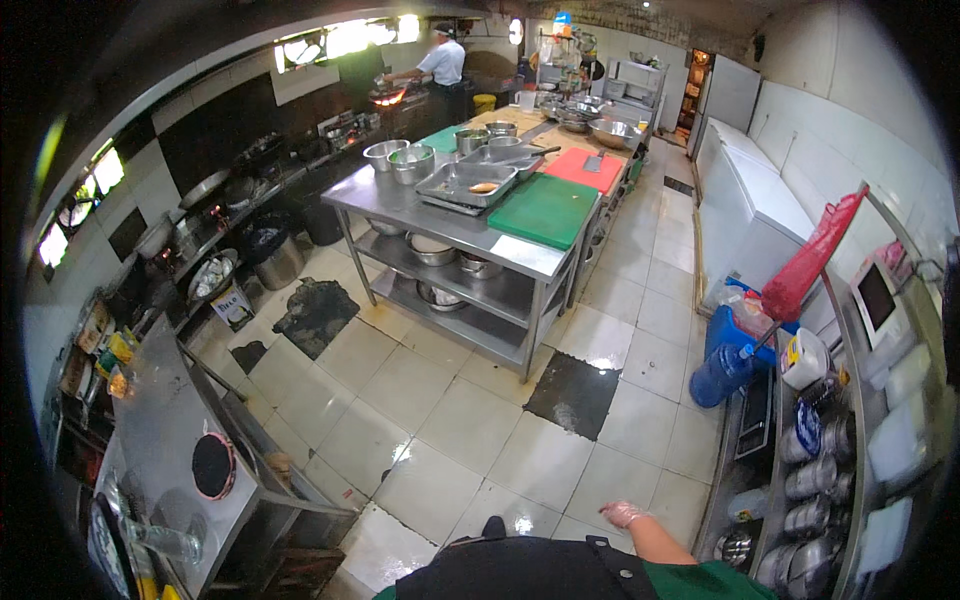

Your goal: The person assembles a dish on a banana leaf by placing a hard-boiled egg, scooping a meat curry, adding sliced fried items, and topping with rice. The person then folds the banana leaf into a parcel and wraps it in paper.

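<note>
Floor (430,490) is running round the table (372,195), pots (811,477) sitting racked to its right, presumably for easy reach; right hand (622,513) is hanging well short of table, unclenched, seemingly empty; left hand unseen, can't tell.

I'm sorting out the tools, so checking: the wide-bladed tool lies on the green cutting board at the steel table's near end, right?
Not quite: the head view shows the wide-bladed tool on the red cutting board. The green cutting board is indeed at the steel table's near end.
</note>
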Motion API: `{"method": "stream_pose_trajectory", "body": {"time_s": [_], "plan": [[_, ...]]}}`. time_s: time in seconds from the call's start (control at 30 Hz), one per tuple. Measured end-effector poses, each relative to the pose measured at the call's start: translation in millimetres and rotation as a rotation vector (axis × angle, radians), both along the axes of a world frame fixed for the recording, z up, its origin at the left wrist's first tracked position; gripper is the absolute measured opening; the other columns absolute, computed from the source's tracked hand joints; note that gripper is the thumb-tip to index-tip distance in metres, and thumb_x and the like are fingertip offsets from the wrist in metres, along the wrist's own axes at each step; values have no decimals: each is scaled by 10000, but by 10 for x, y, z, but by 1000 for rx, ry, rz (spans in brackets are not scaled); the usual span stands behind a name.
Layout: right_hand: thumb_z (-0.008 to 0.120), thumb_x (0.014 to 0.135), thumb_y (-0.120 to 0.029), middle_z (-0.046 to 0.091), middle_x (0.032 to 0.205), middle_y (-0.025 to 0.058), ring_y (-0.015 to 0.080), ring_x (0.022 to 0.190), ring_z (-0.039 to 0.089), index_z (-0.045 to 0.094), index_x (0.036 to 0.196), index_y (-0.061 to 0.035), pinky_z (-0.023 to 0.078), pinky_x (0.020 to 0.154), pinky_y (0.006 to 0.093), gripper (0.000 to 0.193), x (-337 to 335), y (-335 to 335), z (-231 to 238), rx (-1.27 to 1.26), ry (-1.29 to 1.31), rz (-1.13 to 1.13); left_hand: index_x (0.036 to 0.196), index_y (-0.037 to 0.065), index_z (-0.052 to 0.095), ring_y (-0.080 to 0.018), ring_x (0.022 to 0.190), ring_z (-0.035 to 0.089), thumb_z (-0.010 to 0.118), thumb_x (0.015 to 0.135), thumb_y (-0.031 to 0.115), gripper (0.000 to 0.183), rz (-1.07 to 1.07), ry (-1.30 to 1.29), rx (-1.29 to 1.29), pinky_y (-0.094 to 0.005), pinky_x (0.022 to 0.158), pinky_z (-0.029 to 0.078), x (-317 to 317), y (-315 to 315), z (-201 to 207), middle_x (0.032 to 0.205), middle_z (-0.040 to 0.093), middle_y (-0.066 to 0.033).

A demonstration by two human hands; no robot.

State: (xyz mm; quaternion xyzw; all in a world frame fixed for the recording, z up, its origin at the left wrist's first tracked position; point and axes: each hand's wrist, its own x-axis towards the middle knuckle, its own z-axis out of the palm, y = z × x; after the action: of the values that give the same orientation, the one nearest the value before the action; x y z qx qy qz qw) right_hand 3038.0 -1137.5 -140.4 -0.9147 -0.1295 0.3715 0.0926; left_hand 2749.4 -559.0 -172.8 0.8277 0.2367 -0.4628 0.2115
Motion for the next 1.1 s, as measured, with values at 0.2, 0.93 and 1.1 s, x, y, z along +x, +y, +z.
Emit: {"method": "stream_pose_trajectory", "body": {"time_s": [0.2,0.93,1.1], "plan": [[496,869,-133,703,1063,162,314,1015,667,668,1237,-277,525,910,413,431,695,-636,-439,33,-31,-434,1145,106,697,-320,1037,674,583,870,355,389,16,-458,30,-423,912,521,2817,175,185,1132,699,-157],[564,941,-156,654,1075,169,359,1008,609,643,1135,-55,479,905,450,233,8438,2102,2319,687,-1254,17,1029,61,639,-251,762,616,699,776,42,261,443,-1523,187,-380,722,514,7476,335,2218,856,615,-97],[500,982,-298,661,1143,153,349,1051,618,612,1192,-69,493,923,451,330,9543,3034,2848,381,-1145,113,1043,83,643,-228,709,595,709,770,30,286,323,-1532,131,-354,686,511,8895,871,2859,837,605,-80]]}}
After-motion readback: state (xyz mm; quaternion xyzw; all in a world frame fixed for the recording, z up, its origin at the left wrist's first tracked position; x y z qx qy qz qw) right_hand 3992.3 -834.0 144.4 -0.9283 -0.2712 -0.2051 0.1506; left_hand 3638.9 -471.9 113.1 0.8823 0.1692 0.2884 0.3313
